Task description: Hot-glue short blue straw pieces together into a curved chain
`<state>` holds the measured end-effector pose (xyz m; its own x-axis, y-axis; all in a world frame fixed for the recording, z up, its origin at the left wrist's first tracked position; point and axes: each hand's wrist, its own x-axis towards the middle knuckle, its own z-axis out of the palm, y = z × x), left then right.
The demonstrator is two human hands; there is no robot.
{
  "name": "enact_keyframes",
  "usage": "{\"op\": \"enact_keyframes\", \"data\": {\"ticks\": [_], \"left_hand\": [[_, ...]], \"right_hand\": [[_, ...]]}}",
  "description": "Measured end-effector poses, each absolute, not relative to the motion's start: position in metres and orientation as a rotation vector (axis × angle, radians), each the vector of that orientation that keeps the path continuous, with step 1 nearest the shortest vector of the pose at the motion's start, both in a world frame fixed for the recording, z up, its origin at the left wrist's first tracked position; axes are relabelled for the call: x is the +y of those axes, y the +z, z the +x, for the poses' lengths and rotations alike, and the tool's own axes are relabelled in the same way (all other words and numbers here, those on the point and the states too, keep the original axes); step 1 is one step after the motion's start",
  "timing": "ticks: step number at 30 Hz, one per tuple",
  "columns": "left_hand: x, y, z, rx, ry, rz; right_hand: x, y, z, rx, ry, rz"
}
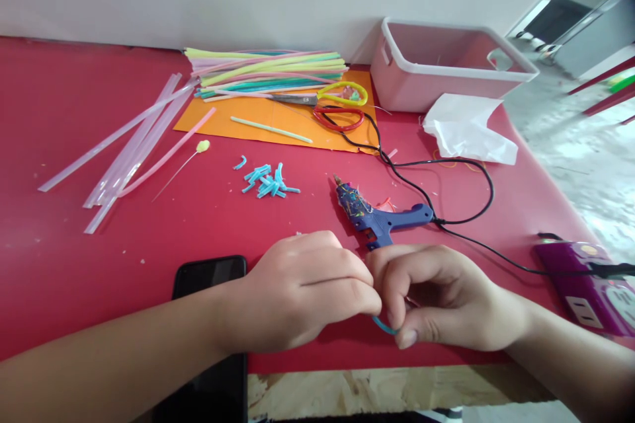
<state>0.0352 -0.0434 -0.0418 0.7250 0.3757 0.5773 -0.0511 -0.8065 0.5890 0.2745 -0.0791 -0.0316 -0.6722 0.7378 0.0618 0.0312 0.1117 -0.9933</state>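
A short bent piece of blue pipe cleaner [384,326] spans the gap between my two hands above the table's front edge. Thumb and fingers of my right hand [441,297] pinch its right end. My left hand [307,291] is closed over the other end, its fingertips hidden behind the knuckles. Just beyond my hands lies a blue hot glue gun [370,215], its nozzle pointing away to the left. Farther left is a small pile of cut blue pipe cleaner pieces [270,182]. A black phone [208,383] rests partly beneath my left forearm.
Clear glue sticks [133,145] and a wire with a yellow tip [202,146] lie left. Pipe cleaners [272,69] and scissors [340,120] sit on orange card [347,139]. At right are a pink bin [446,89], white paper [469,129], a black cord [489,201] and a purple power strip [575,277].
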Motion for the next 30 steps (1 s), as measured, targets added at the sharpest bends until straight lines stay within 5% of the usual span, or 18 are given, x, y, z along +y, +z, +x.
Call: {"op": "enact_keyframes", "data": {"ticks": [8, 18, 30], "left_hand": [[-0.0452, -0.0411, 0.036, 0.209, 0.99, 2.36], [-0.0439, -0.0422, 0.0376, 0.317, 1.076, 2.306], [-0.0429, -0.0468, 0.0386, 0.327, 1.048, 2.341]], "right_hand": [[-0.0794, -0.0277, 0.2736, -1.822, 1.696, -0.737], [-0.0817, -0.0279, 0.2762, -1.884, 1.239, -0.847], [-0.0829, -0.0287, 0.2747, -1.942, 1.319, -0.923]]}}
